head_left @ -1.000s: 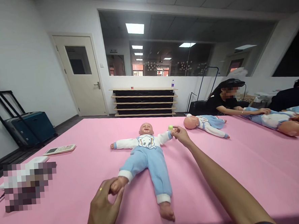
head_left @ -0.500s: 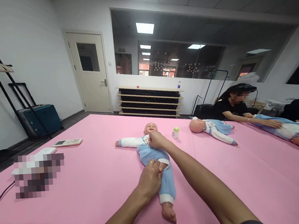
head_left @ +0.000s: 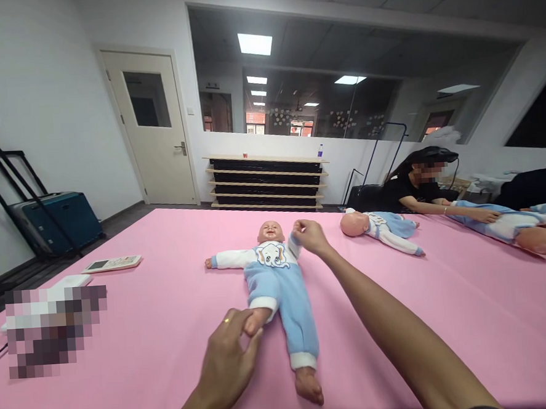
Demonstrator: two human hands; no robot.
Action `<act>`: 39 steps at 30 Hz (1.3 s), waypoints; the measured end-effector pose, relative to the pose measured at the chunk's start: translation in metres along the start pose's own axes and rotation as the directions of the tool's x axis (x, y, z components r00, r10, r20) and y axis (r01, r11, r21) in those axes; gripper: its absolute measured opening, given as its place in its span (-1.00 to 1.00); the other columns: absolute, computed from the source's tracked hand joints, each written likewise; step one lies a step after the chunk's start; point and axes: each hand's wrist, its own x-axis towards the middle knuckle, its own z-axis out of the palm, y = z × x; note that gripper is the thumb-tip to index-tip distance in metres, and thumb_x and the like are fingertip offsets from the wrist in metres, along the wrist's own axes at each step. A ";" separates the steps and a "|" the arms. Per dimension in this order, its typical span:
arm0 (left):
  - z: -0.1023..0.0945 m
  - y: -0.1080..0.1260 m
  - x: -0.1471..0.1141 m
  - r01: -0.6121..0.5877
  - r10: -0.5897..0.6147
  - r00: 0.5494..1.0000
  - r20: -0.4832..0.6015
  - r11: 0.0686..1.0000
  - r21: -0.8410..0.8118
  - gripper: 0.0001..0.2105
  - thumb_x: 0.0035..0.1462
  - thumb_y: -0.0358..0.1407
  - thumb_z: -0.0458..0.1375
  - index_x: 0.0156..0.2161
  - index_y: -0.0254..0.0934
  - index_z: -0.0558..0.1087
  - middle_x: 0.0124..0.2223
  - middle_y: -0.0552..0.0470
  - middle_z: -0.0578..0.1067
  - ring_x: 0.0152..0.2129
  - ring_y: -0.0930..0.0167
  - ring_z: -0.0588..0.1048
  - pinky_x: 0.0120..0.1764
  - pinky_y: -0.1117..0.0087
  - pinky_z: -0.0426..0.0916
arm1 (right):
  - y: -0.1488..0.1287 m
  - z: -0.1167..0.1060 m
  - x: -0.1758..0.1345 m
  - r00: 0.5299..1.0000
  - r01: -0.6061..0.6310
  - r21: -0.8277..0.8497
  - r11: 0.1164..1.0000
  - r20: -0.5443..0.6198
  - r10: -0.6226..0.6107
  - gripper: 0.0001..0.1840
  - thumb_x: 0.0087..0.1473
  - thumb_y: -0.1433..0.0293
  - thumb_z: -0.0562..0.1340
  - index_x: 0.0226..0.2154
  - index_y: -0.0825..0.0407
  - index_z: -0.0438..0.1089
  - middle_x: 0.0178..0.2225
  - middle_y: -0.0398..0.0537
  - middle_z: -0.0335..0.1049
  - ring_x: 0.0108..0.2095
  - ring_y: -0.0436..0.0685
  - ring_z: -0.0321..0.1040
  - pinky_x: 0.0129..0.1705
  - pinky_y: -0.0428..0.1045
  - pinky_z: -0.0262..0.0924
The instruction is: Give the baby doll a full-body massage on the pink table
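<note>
A baby doll lies on its back on the pink-covered table. It wears a blue and white outfit with an elephant face on the chest. My left hand is closed round the doll's bent foot, thumb below and fingers above. My right hand grips the doll's other arm at its hand, raised beside the doll's head. The doll's free arm stretches out to the left on the cloth. Its other leg lies straight towards me, the bare foot near the table's front edge.
A second doll lies to the right; beyond it a person handles another doll. At left are a white remote-like device, a white flat object and a blurred-out patch. Shelves stand behind the table.
My right hand has moved from the doll's chest out to the right with its arm. My left hand has drawn the bent leg left and down. A small green-capped bottle is no longer visible.
</note>
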 end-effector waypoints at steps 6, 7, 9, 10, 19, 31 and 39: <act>-0.037 -0.048 -0.047 0.178 -0.182 0.983 0.009 0.970 0.164 -0.81 0.22 -0.20 0.04 -0.13 -0.16 0.42 -0.25 0.02 0.47 -0.32 0.35 0.47 -0.31 0.39 0.38 | 0.084 -0.032 -0.014 0.882 -0.377 0.380 0.844 -0.129 0.453 -0.79 0.08 0.30 0.25 -0.41 0.13 0.34 -0.52 -0.19 0.33 -0.55 -0.07 0.23 -0.48 -0.12 0.18; -0.038 -0.054 -0.052 0.197 -0.204 0.979 0.024 0.965 0.174 -0.81 0.22 -0.18 0.04 -0.14 -0.16 0.43 -0.26 0.03 0.48 -0.33 0.36 0.48 -0.32 0.39 0.39 | 0.096 -0.031 -0.019 0.847 -0.432 0.425 0.796 -0.112 0.519 -0.78 0.12 0.29 0.24 -0.36 0.14 0.35 -0.49 -0.19 0.33 -0.53 -0.08 0.25 -0.47 -0.13 0.21; -0.037 -0.062 -0.059 0.226 -0.238 0.970 0.046 0.958 0.178 -0.79 0.21 -0.16 0.04 -0.15 -0.16 0.44 -0.28 0.04 0.49 -0.35 0.36 0.49 -0.33 0.40 0.40 | 0.116 -0.026 -0.030 0.781 -0.520 0.487 0.702 -0.062 0.622 -0.76 0.18 0.27 0.21 -0.26 0.14 0.35 -0.38 -0.16 0.36 -0.46 -0.08 0.30 -0.42 -0.11 0.29; -0.035 -0.065 -0.061 0.237 -0.249 0.967 0.053 0.956 0.173 -0.78 0.20 -0.15 0.04 -0.15 -0.16 0.45 -0.28 0.04 0.49 -0.35 0.36 0.50 -0.33 0.40 0.41 | 0.124 -0.022 -0.034 0.753 -0.552 0.508 0.661 -0.037 0.657 -0.75 0.20 0.26 0.20 -0.21 0.13 0.35 -0.33 -0.13 0.37 -0.42 -0.06 0.33 -0.38 -0.09 0.32; -0.027 -0.081 -0.062 0.277 -0.287 0.957 0.050 0.950 0.144 -0.75 0.15 -0.12 0.10 -0.15 -0.17 0.48 -0.27 0.04 0.53 -0.37 0.36 0.53 -0.35 0.41 0.45 | 0.138 -0.011 -0.055 0.712 -0.607 0.531 0.592 0.031 0.702 -0.71 0.20 0.25 0.19 -0.12 0.12 0.34 -0.21 -0.06 0.38 -0.31 -0.01 0.37 -0.30 -0.03 0.37; -0.025 0.010 0.033 -0.029 0.017 0.995 0.100 0.993 0.117 -0.89 0.18 -0.33 0.05 -0.21 -0.21 0.40 -0.31 0.01 0.42 -0.40 0.38 0.42 -0.36 0.39 0.32 | -0.030 -0.011 0.005 0.978 0.070 -0.022 0.997 0.200 -0.065 -0.90 -0.15 0.47 0.30 -0.44 0.10 0.43 -0.39 -0.08 0.46 -0.34 0.04 0.35 -0.30 -0.12 0.18; 0.051 0.024 0.044 -0.152 0.108 0.955 0.278 0.978 0.141 -0.84 0.14 -0.49 -0.04 -0.32 -0.27 0.35 -0.29 -0.06 0.39 -0.40 0.38 0.39 -0.33 0.36 0.32 | -0.085 0.080 -0.028 0.837 0.370 -0.351 0.860 0.527 -0.145 -0.87 -0.24 0.50 0.33 -0.47 0.16 0.50 -0.46 0.12 0.50 -0.34 0.16 0.43 -0.24 -0.06 0.21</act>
